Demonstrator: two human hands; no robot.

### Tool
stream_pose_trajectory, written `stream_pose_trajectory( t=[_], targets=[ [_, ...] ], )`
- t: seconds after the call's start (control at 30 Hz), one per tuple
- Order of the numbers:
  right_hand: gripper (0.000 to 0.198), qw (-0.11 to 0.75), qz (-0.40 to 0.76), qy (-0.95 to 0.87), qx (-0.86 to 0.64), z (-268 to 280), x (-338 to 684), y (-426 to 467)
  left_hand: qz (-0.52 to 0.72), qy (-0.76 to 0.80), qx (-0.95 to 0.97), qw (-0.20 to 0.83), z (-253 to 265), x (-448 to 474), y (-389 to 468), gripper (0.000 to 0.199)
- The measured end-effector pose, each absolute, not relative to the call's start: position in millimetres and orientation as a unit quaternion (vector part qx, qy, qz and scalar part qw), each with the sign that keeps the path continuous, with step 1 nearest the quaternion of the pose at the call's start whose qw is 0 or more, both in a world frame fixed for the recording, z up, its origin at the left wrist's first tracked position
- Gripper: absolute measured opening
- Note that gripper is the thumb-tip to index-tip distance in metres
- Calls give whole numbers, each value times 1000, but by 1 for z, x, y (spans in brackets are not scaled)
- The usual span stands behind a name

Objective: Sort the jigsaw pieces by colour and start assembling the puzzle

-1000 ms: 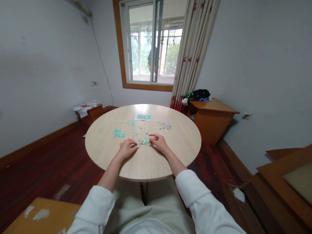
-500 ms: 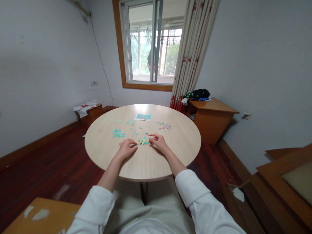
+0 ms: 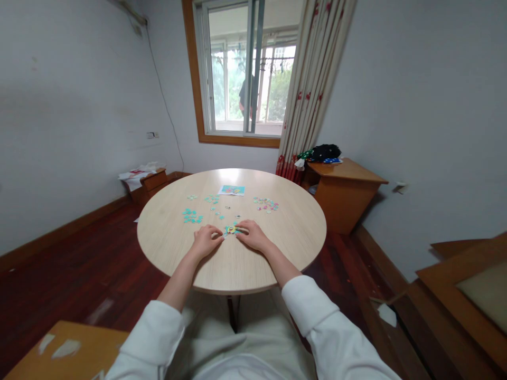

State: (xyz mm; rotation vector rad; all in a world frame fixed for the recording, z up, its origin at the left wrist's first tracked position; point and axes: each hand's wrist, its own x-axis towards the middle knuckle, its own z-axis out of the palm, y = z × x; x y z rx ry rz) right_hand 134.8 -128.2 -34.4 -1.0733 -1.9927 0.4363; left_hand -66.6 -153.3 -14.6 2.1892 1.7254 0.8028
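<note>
A small patch of joined jigsaw puzzle pieces, yellow and teal, lies on the table between my hands. My left hand rests at its left edge, thumb and fingers curled in against the border. From the right, my right hand grips the other edge with bent fingers, covering part of it. Loose teal jigsaw pieces are grouped to the left. Farther back sit a pale group and, on the right, a pink and multicoloured group. A few single pieces lie just beyond the patch.
The round wooden table carries a printed picture card near its far side. A wooden cabinet with dark cloth on top stands back right. Behind the window, a person in dark clothing is visible.
My right hand has moved slightly left and closed in on the puzzle patch, its raised index finger now lowered. My left hand stays almost where it was.
</note>
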Motion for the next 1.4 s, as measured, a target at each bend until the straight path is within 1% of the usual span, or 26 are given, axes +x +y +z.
stream_pose_trajectory(
  t=[0.3,0.47,1.4],
  targets=[
    [30,374,148,-806,-434,-36,135,-128,274,587,754,112,-14,-66,-154,15],
    [28,358,146,-810,-442,-35,135,-129,278,585,754,112,-15,-66,-154,16],
    [22,343,145,-812,-449,-32,134,-131,280,583,754,112,-17,-67,-153,15]
  ],
)
